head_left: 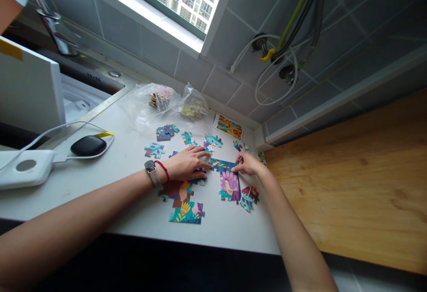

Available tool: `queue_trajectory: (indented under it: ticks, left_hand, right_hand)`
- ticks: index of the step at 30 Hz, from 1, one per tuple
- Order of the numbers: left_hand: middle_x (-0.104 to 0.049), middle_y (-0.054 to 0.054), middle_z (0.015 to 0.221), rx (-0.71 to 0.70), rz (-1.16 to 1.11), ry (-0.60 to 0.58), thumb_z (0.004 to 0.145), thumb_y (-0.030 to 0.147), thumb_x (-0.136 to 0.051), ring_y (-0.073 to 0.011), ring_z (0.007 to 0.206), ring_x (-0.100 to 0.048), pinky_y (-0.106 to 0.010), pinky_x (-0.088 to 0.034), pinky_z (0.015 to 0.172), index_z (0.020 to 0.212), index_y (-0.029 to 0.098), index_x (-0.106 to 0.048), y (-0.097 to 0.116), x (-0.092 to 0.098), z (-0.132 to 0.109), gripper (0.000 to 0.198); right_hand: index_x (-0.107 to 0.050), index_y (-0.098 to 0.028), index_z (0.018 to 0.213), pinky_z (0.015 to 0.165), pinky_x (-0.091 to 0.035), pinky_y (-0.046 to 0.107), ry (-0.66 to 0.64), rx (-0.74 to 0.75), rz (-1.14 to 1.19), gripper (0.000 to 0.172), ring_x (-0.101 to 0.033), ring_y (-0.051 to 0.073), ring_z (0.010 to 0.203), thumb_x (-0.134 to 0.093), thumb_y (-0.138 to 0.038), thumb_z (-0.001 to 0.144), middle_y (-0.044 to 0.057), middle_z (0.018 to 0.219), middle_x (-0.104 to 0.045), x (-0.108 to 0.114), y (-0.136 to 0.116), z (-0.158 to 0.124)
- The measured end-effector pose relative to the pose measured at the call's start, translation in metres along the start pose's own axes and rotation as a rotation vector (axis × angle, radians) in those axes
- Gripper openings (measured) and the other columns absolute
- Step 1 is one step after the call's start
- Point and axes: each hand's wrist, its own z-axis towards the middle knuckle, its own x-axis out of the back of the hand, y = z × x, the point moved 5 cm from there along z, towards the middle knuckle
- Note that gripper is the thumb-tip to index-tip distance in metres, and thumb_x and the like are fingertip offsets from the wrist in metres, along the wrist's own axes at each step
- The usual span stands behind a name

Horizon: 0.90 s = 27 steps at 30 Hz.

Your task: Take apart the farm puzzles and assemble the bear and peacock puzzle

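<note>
My left hand lies flat with its fingers spread over jigsaw pieces, its fingertips by the left end of a dark blue puzzle strip. Thumb and fingers of my right hand are pinched at the strip's right corner, on a puzzle piece they partly cover. Below the strip, a purple puzzle section joins on or lies against it; I cannot tell which. Partly under my left hand is a joined brown and teal section. Loose pieces overlap at the right, and other pieces lie beyond my left hand.
Clear plastic bags with more pieces stand near the wall, beside a printed picture card. A white charger, its cable and a black rounded object lie left, by the sink. A wooden surface borders the right.
</note>
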Motion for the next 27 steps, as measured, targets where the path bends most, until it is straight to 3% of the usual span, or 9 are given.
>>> queue_trajectory:
  ticks: [3, 5, 7, 11, 14, 16, 21, 24, 27]
  left_hand:
    - [-0.062, -0.006, 0.148, -0.007, -0.009, 0.010, 0.100, 0.046, -0.066, -0.0323, 0.136, -0.056, -0.048, -0.040, 0.115, 0.126, 0.033, -0.075, -0.001, -0.001, 0.000, 0.030]
    - [-0.063, -0.007, 0.147, -0.016, -0.006, 0.026, 0.100, 0.047, -0.066, -0.0316, 0.134, -0.057, -0.047, -0.041, 0.114, 0.125, 0.032, -0.075, -0.002, -0.001, 0.000, 0.030]
    - [-0.063, -0.008, 0.146, -0.019, -0.007, 0.042, 0.100, 0.048, -0.065, -0.0319, 0.134, -0.057, -0.047, -0.041, 0.114, 0.124, 0.031, -0.076, -0.001, -0.001, 0.000, 0.030]
    - [-0.064, -0.008, 0.145, -0.018, -0.011, 0.072, 0.099, 0.047, -0.067, -0.0323, 0.135, -0.056, -0.047, -0.041, 0.114, 0.122, 0.031, -0.076, -0.001, -0.002, -0.002, 0.030]
    - [-0.065, -0.008, 0.143, -0.019, 0.011, 0.071, 0.098, 0.047, -0.068, -0.0318, 0.133, -0.058, -0.047, -0.042, 0.112, 0.122, 0.031, -0.076, -0.002, -0.005, -0.001, 0.030]
    - [-0.066, -0.009, 0.142, -0.022, 0.023, 0.069, 0.098, 0.047, -0.069, -0.0323, 0.131, -0.059, -0.047, -0.043, 0.111, 0.122, 0.030, -0.076, -0.002, -0.006, -0.001, 0.031]
    - [-0.068, -0.009, 0.138, -0.042, 0.007, 0.106, 0.099, 0.045, -0.067, -0.0305, 0.125, -0.062, -0.045, -0.044, 0.109, 0.118, 0.028, -0.078, -0.002, -0.003, -0.002, 0.027]
    - [-0.070, -0.009, 0.133, -0.048, -0.007, 0.132, 0.097, 0.043, -0.070, -0.0288, 0.122, -0.064, -0.042, -0.045, 0.107, 0.113, 0.027, -0.078, -0.002, -0.002, -0.003, 0.024]
    - [-0.072, -0.009, 0.126, -0.044, -0.042, 0.144, 0.096, 0.040, -0.070, -0.0274, 0.117, -0.067, -0.041, -0.048, 0.104, 0.108, 0.026, -0.079, -0.001, 0.000, -0.001, 0.021]
  right_hand:
    - [-0.058, -0.021, 0.061, 0.047, -0.032, 0.024, 0.042, -0.034, -0.042, 0.052, -0.047, 0.011, 0.042, -0.102, -0.043, 0.043, -0.007, 0.043, -0.053, 0.009, 0.000, 0.003]
    - [-0.054, -0.022, 0.055, 0.049, -0.031, 0.025, 0.127, -0.006, -0.055, 0.055, -0.047, 0.012, 0.047, -0.101, -0.049, 0.044, -0.005, 0.045, -0.052, 0.008, -0.001, -0.009]
    - [-0.051, -0.022, 0.053, 0.052, -0.032, 0.026, 0.246, 0.045, -0.049, 0.057, -0.047, 0.014, 0.053, -0.093, -0.060, 0.055, -0.003, 0.050, -0.053, 0.000, 0.000, -0.034]
    - [-0.046, -0.024, 0.059, 0.061, -0.040, 0.029, 0.449, 0.121, 0.014, 0.062, -0.049, 0.017, 0.058, -0.057, -0.081, 0.083, -0.001, 0.056, -0.052, -0.027, 0.015, -0.090]
    - [-0.036, -0.027, 0.060, 0.061, -0.041, 0.030, 0.598, 0.115, 0.061, 0.066, -0.048, 0.018, 0.058, -0.034, -0.084, 0.092, -0.001, 0.056, -0.045, -0.041, 0.031, -0.113]
    - [-0.033, -0.027, 0.060, 0.062, -0.042, 0.031, 0.665, 0.106, 0.076, 0.066, -0.047, 0.019, 0.059, -0.029, -0.085, 0.093, 0.000, 0.056, -0.044, -0.046, 0.037, -0.117]
    - [-0.048, -0.026, 0.061, 0.060, -0.046, 0.032, 0.633, 0.095, 0.097, 0.070, -0.054, 0.021, 0.058, -0.034, -0.089, 0.090, 0.002, 0.056, -0.052, -0.041, 0.043, -0.109]
    - [-0.061, -0.023, 0.070, 0.057, -0.047, 0.031, 0.572, 0.059, 0.102, 0.075, -0.056, 0.021, 0.055, -0.030, -0.088, 0.091, 0.002, 0.054, -0.054, -0.016, 0.047, -0.094]
    - [-0.066, -0.020, 0.077, 0.067, -0.053, 0.031, 0.488, -0.005, 0.074, 0.060, -0.066, 0.023, 0.071, -0.059, -0.078, 0.087, 0.003, 0.068, -0.066, 0.017, 0.050, -0.066]
